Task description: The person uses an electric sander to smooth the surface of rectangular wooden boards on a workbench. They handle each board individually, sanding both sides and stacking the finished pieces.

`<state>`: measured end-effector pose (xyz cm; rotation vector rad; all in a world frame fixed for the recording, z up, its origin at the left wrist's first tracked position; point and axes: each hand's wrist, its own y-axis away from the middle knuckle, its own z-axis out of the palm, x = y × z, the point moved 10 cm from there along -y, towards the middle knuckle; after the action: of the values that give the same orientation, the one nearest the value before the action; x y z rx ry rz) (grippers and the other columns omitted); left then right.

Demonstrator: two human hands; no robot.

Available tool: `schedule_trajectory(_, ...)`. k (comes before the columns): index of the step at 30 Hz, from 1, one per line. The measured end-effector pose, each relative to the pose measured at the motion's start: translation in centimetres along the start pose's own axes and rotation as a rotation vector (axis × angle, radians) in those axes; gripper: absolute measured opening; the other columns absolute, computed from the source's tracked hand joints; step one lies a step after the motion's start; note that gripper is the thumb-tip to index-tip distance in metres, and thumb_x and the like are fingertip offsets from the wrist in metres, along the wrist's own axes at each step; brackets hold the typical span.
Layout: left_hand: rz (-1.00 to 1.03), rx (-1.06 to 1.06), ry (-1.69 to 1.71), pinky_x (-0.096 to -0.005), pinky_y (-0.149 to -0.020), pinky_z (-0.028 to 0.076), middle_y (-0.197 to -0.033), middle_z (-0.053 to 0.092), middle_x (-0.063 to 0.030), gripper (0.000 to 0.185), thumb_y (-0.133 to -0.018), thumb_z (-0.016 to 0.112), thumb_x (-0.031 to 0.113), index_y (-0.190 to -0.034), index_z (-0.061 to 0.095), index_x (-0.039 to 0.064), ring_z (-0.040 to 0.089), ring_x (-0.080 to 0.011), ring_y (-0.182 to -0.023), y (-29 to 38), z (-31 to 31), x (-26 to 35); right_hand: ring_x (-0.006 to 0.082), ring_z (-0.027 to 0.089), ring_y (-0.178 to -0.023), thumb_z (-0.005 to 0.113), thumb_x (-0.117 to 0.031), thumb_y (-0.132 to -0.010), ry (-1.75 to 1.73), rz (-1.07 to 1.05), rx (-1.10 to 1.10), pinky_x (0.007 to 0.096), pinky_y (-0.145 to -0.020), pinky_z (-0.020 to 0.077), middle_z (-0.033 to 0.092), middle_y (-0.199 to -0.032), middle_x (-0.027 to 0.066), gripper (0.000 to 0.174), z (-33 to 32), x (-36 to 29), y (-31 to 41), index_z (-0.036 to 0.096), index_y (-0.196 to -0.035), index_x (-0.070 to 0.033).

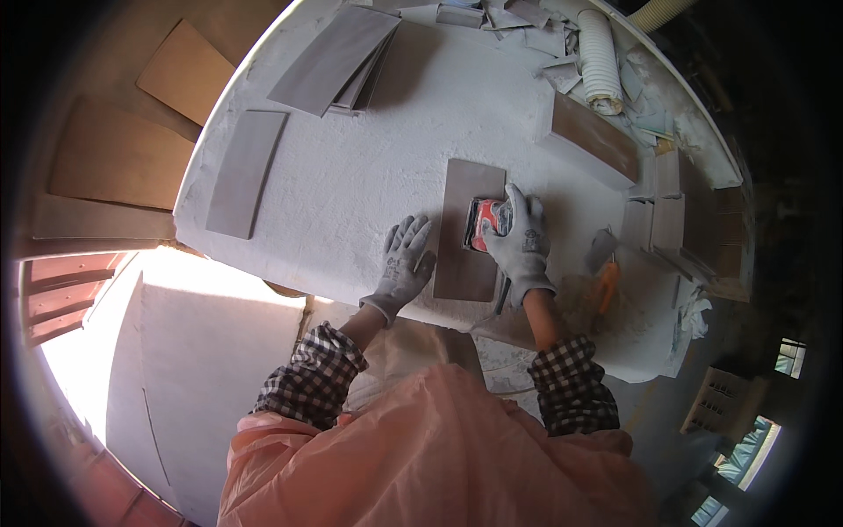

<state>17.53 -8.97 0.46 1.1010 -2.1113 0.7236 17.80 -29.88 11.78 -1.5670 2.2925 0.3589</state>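
A grey-brown rectangular panel (461, 273) lies flat near the front edge of a dust-covered table (329, 197). On its right half sits a red and black electric sander (485, 222), with my gloved right hand (525, 240) wrapped round it. The sander's underside is hidden against the panel. My gloved left hand (403, 263) rests just left of the panel, palm down with fingers a little apart, and holds nothing. A dark cord runs down beside the panel's lower right corner, partly behind my right wrist.
Stacked panels (336, 56) lie at the far left, with a single panel (247, 174) nearer. To the right are a panel stack (593, 138), an orange-handled tool (607, 286) and more stacks (668, 217). A ribbed hose (599, 62) lies among broken pieces at the back right.
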Motion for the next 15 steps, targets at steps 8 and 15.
schedule_trajectory(8, 0.134, -0.367, -0.317, -0.0498, -0.130, 0.010, -0.171, 0.029, -0.0163, 0.083, -0.092, 0.065, 0.046, -0.162, 0.037, 0.011, 0.019, -0.0375, -0.160, -15.5, 3.2, -3.4, 0.0413, 0.054, -0.130, 0.083, -0.009, -0.071, -0.012, -0.248, -0.091, 0.0494, -0.109, 0.0474, 0.051, -0.145, 0.0213, 0.075, 0.7, -1.8, 11.7, 0.061, -0.143, -0.017)
schedule_trajectory(15, 0.184, -0.347, -0.385, -0.0462, -0.131, 0.008, -0.171, 0.029, -0.0119, 0.086, -0.092, 0.067, 0.050, -0.162, 0.036, 0.010, 0.017, -0.0346, -0.160, -16.0, 4.5, -2.2, 0.0427, 0.055, -0.127, 0.086, -0.010, -0.071, 0.106, -0.065, 0.081, 0.0495, -0.106, 0.0504, 0.051, -0.147, 0.0197, 0.074, -1.1, 0.0, 5.3, 0.064, -0.141, -0.019)
